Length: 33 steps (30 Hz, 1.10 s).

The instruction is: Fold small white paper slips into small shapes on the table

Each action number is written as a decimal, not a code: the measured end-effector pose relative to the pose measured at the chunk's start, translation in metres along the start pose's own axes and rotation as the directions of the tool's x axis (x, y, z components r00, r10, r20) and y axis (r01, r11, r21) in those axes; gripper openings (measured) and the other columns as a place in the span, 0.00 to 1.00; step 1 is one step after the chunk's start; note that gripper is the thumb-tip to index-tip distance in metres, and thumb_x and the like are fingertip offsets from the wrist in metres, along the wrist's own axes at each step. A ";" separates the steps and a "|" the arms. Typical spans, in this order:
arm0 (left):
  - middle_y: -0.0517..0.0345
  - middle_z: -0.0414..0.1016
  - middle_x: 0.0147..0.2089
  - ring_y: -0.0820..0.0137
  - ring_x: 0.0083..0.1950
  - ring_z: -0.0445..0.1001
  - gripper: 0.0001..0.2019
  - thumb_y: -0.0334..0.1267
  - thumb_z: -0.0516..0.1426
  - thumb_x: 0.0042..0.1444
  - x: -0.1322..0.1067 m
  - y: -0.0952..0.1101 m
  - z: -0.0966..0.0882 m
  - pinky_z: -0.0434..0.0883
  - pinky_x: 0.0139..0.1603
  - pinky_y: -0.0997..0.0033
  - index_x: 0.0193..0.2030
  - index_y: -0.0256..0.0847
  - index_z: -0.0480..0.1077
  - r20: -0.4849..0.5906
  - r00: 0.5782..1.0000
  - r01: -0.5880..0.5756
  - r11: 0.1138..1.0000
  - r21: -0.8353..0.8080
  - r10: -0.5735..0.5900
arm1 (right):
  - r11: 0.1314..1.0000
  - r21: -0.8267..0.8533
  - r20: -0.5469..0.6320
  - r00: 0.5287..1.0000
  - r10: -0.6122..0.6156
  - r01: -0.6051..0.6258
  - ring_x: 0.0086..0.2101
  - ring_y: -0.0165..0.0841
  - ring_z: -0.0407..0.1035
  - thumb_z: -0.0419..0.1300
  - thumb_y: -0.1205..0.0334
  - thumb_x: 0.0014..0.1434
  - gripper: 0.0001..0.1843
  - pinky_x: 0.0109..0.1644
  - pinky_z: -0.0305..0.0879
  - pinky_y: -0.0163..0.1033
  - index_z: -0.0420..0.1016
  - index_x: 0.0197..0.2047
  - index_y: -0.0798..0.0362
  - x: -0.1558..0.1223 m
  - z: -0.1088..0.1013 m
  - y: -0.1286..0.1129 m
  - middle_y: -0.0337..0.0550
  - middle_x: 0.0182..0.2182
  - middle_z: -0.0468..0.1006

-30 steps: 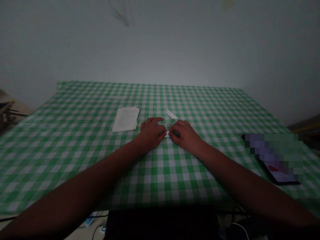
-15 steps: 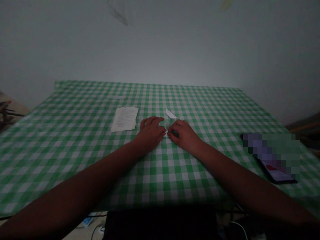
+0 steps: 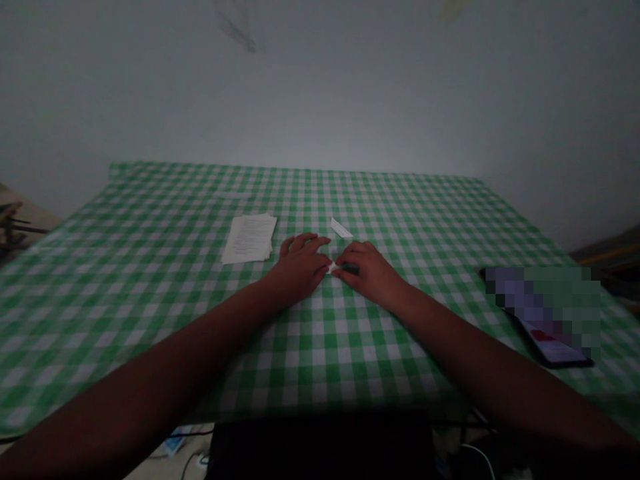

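Both my hands rest close together at the middle of a table covered with a green and white checked cloth (image 3: 150,293). My left hand (image 3: 299,267) and my right hand (image 3: 368,269) pinch a small white folded piece of paper (image 3: 332,267) between their fingertips, pressed against the cloth. Most of that paper is hidden under the fingers. Just beyond the hands lies a second small white folded paper strip (image 3: 341,229), touched by neither hand.
A stack of printed white sheets (image 3: 249,238) lies left of the hands. A dark phone (image 3: 553,343) with a lit screen lies near the right edge. A plain wall stands behind the table. Cables lie on the floor below the near edge.
The hands have barely shifted; the fingertips have adjusted slightly on the small paper, showing a bit more of it between them. Nothing else moved.
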State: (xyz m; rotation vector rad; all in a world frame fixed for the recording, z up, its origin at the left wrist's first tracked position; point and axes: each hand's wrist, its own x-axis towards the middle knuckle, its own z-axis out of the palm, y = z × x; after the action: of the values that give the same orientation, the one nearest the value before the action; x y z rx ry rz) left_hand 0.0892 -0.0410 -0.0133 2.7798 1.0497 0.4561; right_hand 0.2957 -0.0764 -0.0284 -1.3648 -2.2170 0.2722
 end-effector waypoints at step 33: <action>0.53 0.68 0.63 0.53 0.64 0.61 0.10 0.41 0.60 0.59 0.001 0.004 0.001 0.63 0.60 0.44 0.47 0.48 0.77 -0.060 0.974 0.212 0.974 -0.082 -0.217 | 0.973 -0.230 0.103 0.995 -0.009 0.033 0.42 0.40 0.64 0.56 0.57 0.68 0.12 0.47 0.58 0.47 0.81 0.44 0.48 0.002 -0.007 -0.016 0.45 0.40 0.79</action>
State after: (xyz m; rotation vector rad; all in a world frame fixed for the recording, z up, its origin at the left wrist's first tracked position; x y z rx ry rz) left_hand 0.0928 -0.0428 -0.0132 2.5641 1.3019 0.5528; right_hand 0.2859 -0.0828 -0.0149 -1.4753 -2.4071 0.0776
